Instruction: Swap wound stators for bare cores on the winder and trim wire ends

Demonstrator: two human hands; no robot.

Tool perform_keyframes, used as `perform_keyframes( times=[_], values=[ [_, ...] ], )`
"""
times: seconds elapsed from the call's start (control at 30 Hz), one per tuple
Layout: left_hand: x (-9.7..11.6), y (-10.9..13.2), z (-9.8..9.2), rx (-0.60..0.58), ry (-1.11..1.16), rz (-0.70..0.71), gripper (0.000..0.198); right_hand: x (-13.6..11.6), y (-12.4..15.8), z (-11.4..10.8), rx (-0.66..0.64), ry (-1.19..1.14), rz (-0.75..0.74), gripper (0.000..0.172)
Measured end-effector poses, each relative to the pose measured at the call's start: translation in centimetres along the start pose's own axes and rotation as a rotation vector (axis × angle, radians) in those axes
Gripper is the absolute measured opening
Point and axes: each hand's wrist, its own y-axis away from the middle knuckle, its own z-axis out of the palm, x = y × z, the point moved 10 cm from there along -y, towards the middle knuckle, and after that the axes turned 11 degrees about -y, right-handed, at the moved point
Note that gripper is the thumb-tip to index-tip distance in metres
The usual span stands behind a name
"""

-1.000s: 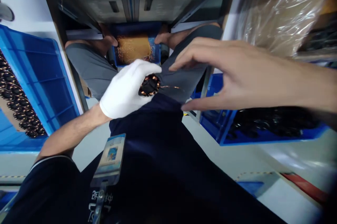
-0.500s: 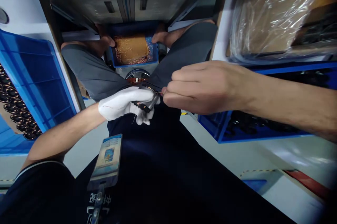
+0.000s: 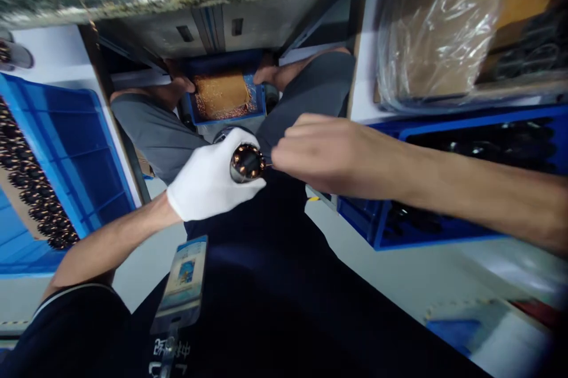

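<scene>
My left hand (image 3: 213, 180), in a white glove, is wrapped round a motor stator (image 3: 247, 164). The stator is a short cylinder with a black end and copper windings in a ring, and that end faces up toward me. My bare right hand (image 3: 319, 150) is closed just to the right of it, fingers curled in a pinch. A thin copper wire (image 3: 268, 165) runs from the stator's edge to my right fingertips. The fingertips themselves are partly hidden and slightly blurred.
A worn bench edge (image 3: 177, 2) crosses the top. On the left a blue crate (image 3: 66, 147) stands near many copper-wound parts (image 3: 35, 189). At my feet lies a blue bin (image 3: 231, 118) with copper scraps. Right are a blue crate (image 3: 377, 230) of black parts and a plastic-wrapped carton (image 3: 435, 41).
My left hand has turned the stator so its wound end faces up. My right hand stays closed beside it, at nearly the same spot. The view has tilted up slightly, showing more bench.
</scene>
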Motion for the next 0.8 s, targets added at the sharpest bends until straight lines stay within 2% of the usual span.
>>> perform_keyframes(
  times=[0.07, 0.1, 0.13, 0.17, 0.23, 0.27, 0.3, 0.37, 0.43, 0.47, 0.5, 0.53, 0.63, 0.73, 0.8],
  values=[
    [-1.4, 0.5, 1.7, -0.150, 0.245, -0.126, 0.037, -1.8, 0.1, -1.0, 0.057, 0.234, -0.133, 0.030],
    [-1.9, 0.8, 1.9, -0.185, 0.354, -0.154, 0.039, -2.2, 0.4, -1.7, 0.106, 0.310, -0.169, 0.024],
    [-2.3, 1.0, 1.5, -0.169, 0.453, -0.160, 0.043, -2.1, 0.8, -2.6, 0.161, 0.365, -0.171, 0.016],
    [-2.6, 1.2, 0.5, -0.117, 0.532, -0.148, 0.048, -1.7, 1.3, -3.5, 0.219, 0.397, -0.160, 0.016],
    [-3.2, 2.0, -2.6, 0.039, 0.615, -0.071, 0.060, 0.2, 2.4, -5.1, 0.327, 0.386, -0.084, 0.042],
    [-3.5, 2.6, -4.6, 0.140, 0.603, -0.023, 0.065, 1.4, 3.0, -5.5, 0.368, 0.344, -0.046, 0.046],
    [-3.8, 3.4, -7.0, 0.267, 0.532, 0.018, 0.067, 3.0, 3.5, -5.5, 0.386, 0.299, 0.012, 0.046],
    [-4.4, 5.5, -12.8, 0.580, 0.226, 0.047, 0.065, 6.3, 4.1, -4.1, 0.340, 0.221, 0.141, 0.044],
    [-4.5, 7.6, -18.4, 0.874, -0.133, 0.034, 0.062, 9.1, 4.4, -1.2, 0.218, 0.178, 0.237, 0.044],
    [-4.5, 8.0, -20.9, 0.970, -0.280, 0.022, 0.061, 10.2, 4.5, 0.5, 0.146, 0.165, 0.269, 0.043],
    [-4.8, 7.9, -23.0, 1.023, -0.380, 0.017, 0.062, 11.0, 4.6, 2.3, 0.067, 0.152, 0.284, 0.043],
    [-5.3, 7.1, -24.8, 1.026, -0.449, 0.008, 0.063, 11.6, 4.6, 4.0, -0.005, 0.139, 0.293, 0.043],
    [-7.2, 3.7, -28.4, 0.964, -0.578, 0.002, 0.067, 12.5, 4.8, 7.4, -0.151, 0.120, 0.294, 0.041],
    [-8.7, 1.9, -29.7, 0.999, -0.655, 0.002, 0.070, 12.9, 4.9, 7.4, -0.135, 0.169, 0.299, 0.040],
    [-9.5, 2.2, -30.2, 1.072, -0.696, 0.008, 0.074, 13.2, 5.2, 6.4, -0.076, 0.212, 0.320, 0.042]
  ],
)
